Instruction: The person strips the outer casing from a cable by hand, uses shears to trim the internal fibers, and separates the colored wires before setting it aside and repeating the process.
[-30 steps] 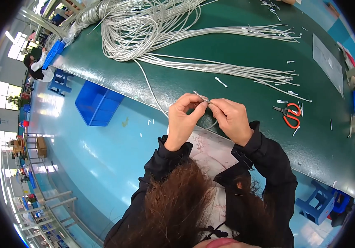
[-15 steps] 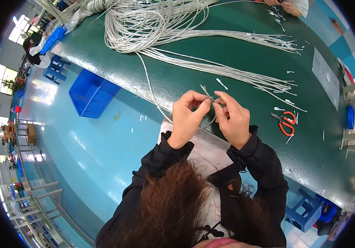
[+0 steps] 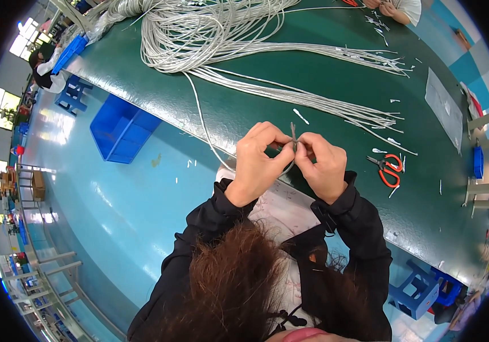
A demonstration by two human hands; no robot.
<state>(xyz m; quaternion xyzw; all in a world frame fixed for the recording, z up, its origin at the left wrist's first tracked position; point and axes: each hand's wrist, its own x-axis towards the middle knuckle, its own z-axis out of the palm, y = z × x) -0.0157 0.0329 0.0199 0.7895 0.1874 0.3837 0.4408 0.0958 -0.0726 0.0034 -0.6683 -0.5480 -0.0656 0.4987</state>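
Close together above the table's near edge, my left hand [image 3: 260,161] and my right hand [image 3: 322,166] both pinch the end of one grey cable [image 3: 201,114]. Its frayed tip [image 3: 293,132] sticks up between my fingertips; the single strands are too small to make out. From there the cable loops below my hands and runs back to a big coiled bundle [image 3: 184,43] of cables. Straight cable ends [image 3: 312,98] fan out beyond my hands. Red-handled cutters [image 3: 388,169] lie on the table right of my right hand, jaws toward the left.
The green table [image 3: 335,125] carries white scraps [image 3: 301,116] and a clear plastic sheet [image 3: 444,108]. Another person's hands [image 3: 389,8] are at the far right. On the blue floor stand a blue bin [image 3: 122,128] and blue stools [image 3: 415,290].
The frayed cable tip has turned from leaning left to nearly upright, and my fingertips have shifted slightly along with it. The whole view has moved a little; both hands keep their pinch.
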